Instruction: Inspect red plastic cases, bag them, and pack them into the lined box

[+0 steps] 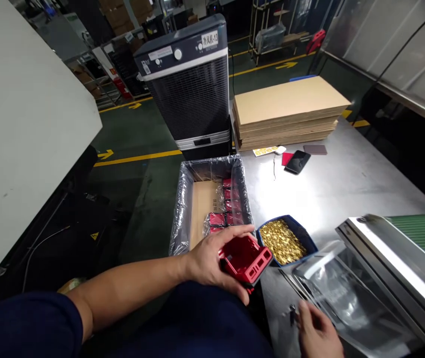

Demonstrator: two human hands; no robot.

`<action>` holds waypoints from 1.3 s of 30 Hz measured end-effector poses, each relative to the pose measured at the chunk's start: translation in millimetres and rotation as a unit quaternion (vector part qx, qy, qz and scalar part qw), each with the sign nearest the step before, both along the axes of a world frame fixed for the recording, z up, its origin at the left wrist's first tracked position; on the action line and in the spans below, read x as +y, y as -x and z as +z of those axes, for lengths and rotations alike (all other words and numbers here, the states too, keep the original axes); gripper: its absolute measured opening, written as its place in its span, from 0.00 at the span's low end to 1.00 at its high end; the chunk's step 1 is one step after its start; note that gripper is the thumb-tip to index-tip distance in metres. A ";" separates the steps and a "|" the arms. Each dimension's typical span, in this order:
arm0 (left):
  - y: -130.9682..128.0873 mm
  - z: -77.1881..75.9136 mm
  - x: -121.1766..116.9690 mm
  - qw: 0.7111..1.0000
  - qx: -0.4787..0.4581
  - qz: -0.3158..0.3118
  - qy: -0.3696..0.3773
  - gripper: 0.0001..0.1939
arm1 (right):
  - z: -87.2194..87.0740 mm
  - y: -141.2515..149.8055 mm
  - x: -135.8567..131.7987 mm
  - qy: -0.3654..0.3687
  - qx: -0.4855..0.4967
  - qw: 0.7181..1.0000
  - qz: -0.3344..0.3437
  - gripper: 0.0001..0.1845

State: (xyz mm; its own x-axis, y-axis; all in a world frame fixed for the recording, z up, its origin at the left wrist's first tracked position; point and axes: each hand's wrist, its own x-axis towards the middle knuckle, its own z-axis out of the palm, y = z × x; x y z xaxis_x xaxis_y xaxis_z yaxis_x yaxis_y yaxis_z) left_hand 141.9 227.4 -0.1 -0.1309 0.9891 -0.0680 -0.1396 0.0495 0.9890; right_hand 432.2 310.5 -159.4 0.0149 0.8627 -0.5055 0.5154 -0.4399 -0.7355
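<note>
My left hand (208,258) grips a red plastic housing (245,258), a boxy moulded part with rectangular openings. It holds the part just above the near edge of the steel table (331,199). Beside that part sits a blue tray (311,243) heaped with small brass pieces (281,241). My right hand (316,330) is at the lower right, its fingers against a clear plastic bag (346,293). Whether those fingers pinch the bag is hidden. A small dark object (292,314) lies near them. Behind my left hand, a plastic-lined cardboard box (205,204) holds several red parts.
A steel machine with a bright metal bar (391,258) and a green belt (424,238) stands at the right. A stack of cardboard sheets (290,112) and a phone (297,162) lie on the table. A dark air cooler (186,84) stands behind the box, and a large white machine panel (22,124) fills the left.
</note>
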 end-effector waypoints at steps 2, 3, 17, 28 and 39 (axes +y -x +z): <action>-1.3 1.3 3.7 1.000 0.013 -0.011 -0.006 0.55 | 39.9 39.2 -9.0 0.024 0.194 0.980 0.046 0.34; -1.7 2.6 5.8 1.000 0.021 -0.021 -0.010 0.57 | 61.5 55.8 -13.3 0.006 0.256 0.964 0.075 0.33; 0.2 9.0 12.4 0.979 0.135 -0.051 -0.142 0.63 | 131.9 92.8 -13.3 0.050 0.485 0.854 0.181 0.30; 1.9 1.0 11.3 0.985 0.103 -0.062 -0.123 0.65 | 128.6 99.3 -9.7 -0.025 0.432 0.888 0.155 0.21; -0.3 -16.7 13.3 0.989 0.015 -0.104 -0.106 0.67 | 130.2 101.9 -8.6 -0.044 0.313 0.940 0.133 0.21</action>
